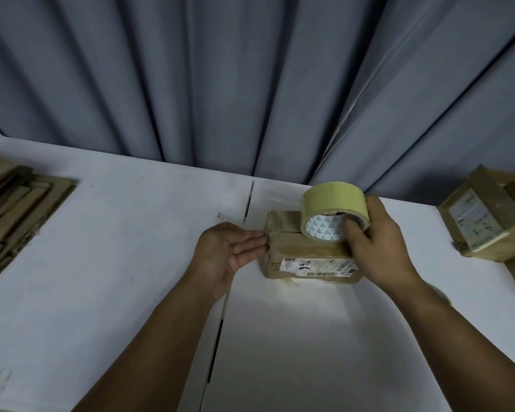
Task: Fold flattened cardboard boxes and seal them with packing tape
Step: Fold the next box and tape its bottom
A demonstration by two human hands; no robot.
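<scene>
Left hand (226,251): open, fingers straight and together, tips touching the box's end.
Right hand (375,245): curled round the tape roll (330,206), thumb in its core.
Tape roll: upright on edge, at the box's top.
Cardboard box (304,257): between both hands, on the white table (131,233), label up.
Flattened cardboard (15,209): stacked well left of the left hand.
Taped boxes (482,221): well right of the right hand.

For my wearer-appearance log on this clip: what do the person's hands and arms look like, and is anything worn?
The left hand and right hand are bare: no gloves, rings, watch or wristband show. The left forearm and right forearm are uncovered down to the frame's lower edge; no sleeve is in view.
</scene>
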